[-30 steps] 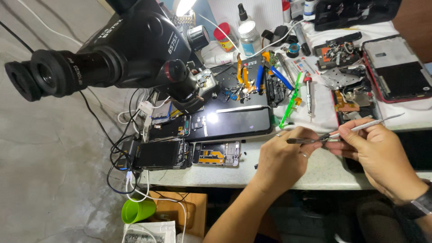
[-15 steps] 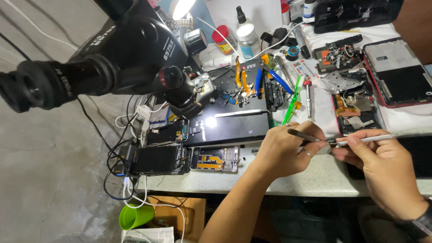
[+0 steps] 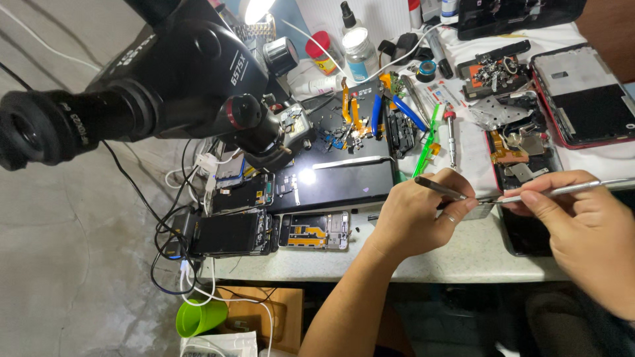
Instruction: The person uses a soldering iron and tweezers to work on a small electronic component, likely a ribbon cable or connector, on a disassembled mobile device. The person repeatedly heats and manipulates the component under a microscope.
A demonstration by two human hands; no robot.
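My left hand grips a thin dark metal tool that points up and left, over the front edge of the white workbench. My right hand holds silver tweezers whose tips point left and meet the left hand's fingers, beside a small grey part under them. Just left of the hands lies a black work mat with a bright light spot, under a large black microscope. An opened phone frame with orange flex lies at the bench's front.
Several dismantled phones and cables sit at the bench's left end. Pliers, tweezers and a green tool lie behind the mat. A red-edged phone and loose parts lie at the right. Bottles stand at the back. A green cup sits below.
Both hands have shifted slightly right and nearer together, tool tips meeting by the left fingers. The view has moved, so the microscope appears larger and further left.
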